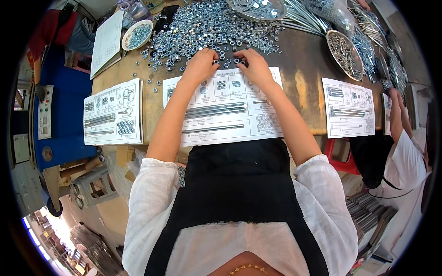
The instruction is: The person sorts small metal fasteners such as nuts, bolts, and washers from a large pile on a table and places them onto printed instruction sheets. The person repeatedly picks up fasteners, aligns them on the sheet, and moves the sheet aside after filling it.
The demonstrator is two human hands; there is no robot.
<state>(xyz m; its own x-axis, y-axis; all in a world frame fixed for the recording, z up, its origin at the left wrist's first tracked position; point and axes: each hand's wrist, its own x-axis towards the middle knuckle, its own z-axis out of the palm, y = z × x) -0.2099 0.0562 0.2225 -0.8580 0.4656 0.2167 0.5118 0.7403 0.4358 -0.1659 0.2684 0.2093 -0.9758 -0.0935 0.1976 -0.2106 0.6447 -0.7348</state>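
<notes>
Left hand: the left hand (201, 66) is at the near edge of the nuts, its fingers bent and partly closed. A nut shows at its fingertips, but I cannot tell if it is gripped or only touched.
Right hand: the right hand (254, 64) is just opposite, half curled, with thumb and forefinger a little apart. Nuts show by these fingertips also; whether one is held, I cannot tell.
Nuts: the big pile of shiny metal nuts (198, 34) spreads on the far side of the table (299, 60), beyond the hands. A few loose nuts (222, 57) lie between the two hands.
Middle sheet: the middle sheet (216, 139) lies at the near table edge, under the forearms, divided into boxes. Long bolts (221, 109) appear across it; I cannot tell if they are printed or real.
Side sheets: a left sheet (92, 140) and a right sheet (338, 131) of similar layout lie at the near edge.
Dishes: a white bowl (125, 43) of small parts is at far left, a dish of washers (244, 14) at the far side, and a metal bowl (328, 40) of small hardware at far right.
Rods: long thin rods (301, 18) lie between these last two.
Co-worker: at right, a person in a white top (405, 163) reaches toward the table.
</notes>
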